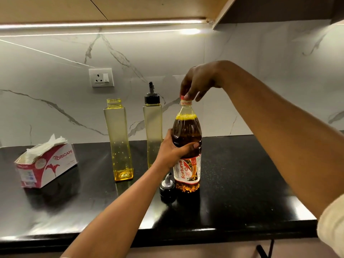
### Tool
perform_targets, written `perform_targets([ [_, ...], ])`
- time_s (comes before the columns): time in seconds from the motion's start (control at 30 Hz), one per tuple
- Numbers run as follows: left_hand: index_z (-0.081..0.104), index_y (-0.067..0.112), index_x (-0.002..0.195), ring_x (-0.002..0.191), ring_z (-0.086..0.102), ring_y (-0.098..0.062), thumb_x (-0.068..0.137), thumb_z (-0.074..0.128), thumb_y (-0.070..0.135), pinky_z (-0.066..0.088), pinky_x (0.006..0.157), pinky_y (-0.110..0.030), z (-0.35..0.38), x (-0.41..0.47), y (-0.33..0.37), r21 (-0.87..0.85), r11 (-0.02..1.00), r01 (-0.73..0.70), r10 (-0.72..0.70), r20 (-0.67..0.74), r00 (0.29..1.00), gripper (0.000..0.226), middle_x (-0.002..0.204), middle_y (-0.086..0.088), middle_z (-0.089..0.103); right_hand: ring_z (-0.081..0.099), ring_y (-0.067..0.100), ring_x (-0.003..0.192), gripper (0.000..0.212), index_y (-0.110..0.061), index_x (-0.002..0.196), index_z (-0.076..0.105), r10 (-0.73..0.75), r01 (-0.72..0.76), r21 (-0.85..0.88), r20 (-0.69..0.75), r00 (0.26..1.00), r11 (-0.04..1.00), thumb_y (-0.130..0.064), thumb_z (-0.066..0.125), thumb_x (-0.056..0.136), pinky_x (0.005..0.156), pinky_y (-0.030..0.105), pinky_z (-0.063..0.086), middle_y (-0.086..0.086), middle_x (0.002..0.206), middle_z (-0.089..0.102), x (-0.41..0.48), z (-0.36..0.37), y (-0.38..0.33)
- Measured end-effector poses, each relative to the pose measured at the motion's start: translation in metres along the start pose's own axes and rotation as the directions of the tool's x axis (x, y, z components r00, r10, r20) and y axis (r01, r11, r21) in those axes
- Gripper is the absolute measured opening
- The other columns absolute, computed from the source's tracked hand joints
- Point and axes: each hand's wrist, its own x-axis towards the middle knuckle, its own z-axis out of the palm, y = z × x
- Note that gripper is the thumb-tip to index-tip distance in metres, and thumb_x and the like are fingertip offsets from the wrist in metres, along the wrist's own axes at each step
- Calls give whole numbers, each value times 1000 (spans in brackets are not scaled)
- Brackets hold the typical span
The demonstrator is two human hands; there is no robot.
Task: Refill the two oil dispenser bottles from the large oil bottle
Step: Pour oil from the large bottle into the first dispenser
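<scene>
The large oil bottle point(187, 131), full of dark amber oil with a red and white label, stands upright on the black counter point(242, 183). My left hand point(173, 148) grips its middle. From above, my right hand point(197, 82) pinches its red and white cap point(185, 101). Left of it stand two tall yellowish square dispenser bottles. The left dispenser point(119, 140) is open at the top and holds a little oil at the bottom. The right dispenser point(152, 125) wears a black spout cap. A loose black and silver spout cap point(167, 189) lies on the counter in front of the large bottle.
A pink and white tissue box point(46, 162) sits at the counter's left. A marble backsplash with a wall socket point(101, 77) rises behind. The counter's front edge point(186, 233) runs close to me. An overhead cabinet point(260, 8) hangs at top right.
</scene>
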Motion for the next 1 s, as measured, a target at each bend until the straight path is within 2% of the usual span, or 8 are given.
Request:
perform_targets([
  [0.13,42,27,122,108,60,-18,69,83,33,49,95,-38,0,1,-1,1,1000,14,-14,1,1000,68,113,3,62,54,19,108,32,-12,120,60,-68,65,58,45,997,996,1,56,90,83,25,50,3,116,57,1,-5,7],
  [0.3,40,29,122,109,59,-17,68,83,35,49,94,-35,0,0,-1,1,1000,15,-15,1,1000,69,112,6,60,57,16,100,36,-18,121,57,-96,105,281,-45,994,954,1,55,90,74,21,52,3,113,55,-3,-12,25],
  [0.43,40,32,120,108,60,-16,67,84,37,48,93,-34,0,0,-4,-6,1000,6,-6,8,1000,69,111,8,61,58,20,101,29,-14,117,60,-18,125,612,-178,984,781,-2,55,91,79,24,56,8,112,55,-14,15,62],
  [0.53,42,35,117,105,60,-10,55,83,51,49,91,-31,0,0,-4,-4,1000,-4,4,6,1000,76,109,10,62,60,22,104,28,-7,116,56,75,127,716,-243,967,686,0,55,89,85,29,54,13,115,56,-18,61,98],
  [0.7,41,35,116,102,59,-8,60,85,45,49,93,-34,2,0,-4,12,1000,-12,12,2,1000,72,108,11,60,59,23,101,26,-8,105,57,201,8,742,-192,961,671,-1,65,82,85,31,52,11,106,60,-23,142,148],
  [0.77,42,37,115,104,60,-9,54,83,53,49,92,-32,2,0,-4,11,1000,-13,13,-8,1000,76,110,11,61,59,20,97,24,-12,99,58,219,-48,713,-151,964,700,-3,68,79,78,27,50,7,102,61,-24,168,161],
  [0.83,43,34,119,107,61,-13,50,78,60,49,93,-35,3,0,-6,14,1000,-6,6,-21,1000,82,113,7,63,60,19,96,24,-13,96,59,236,-105,674,-106,966,732,-4,71,77,79,27,49,6,101,63,-22,188,171],
  [1.0,42,31,124,109,61,-16,50,76,61,50,96,-40,4,-1,-7,24,1000,2,-1,-39,999,87,116,3,63,61,15,94,24,-13,93,63,260,-191,559,-44,965,806,-12,77,74,77,25,49,2,97,65,-14,218,181],
])
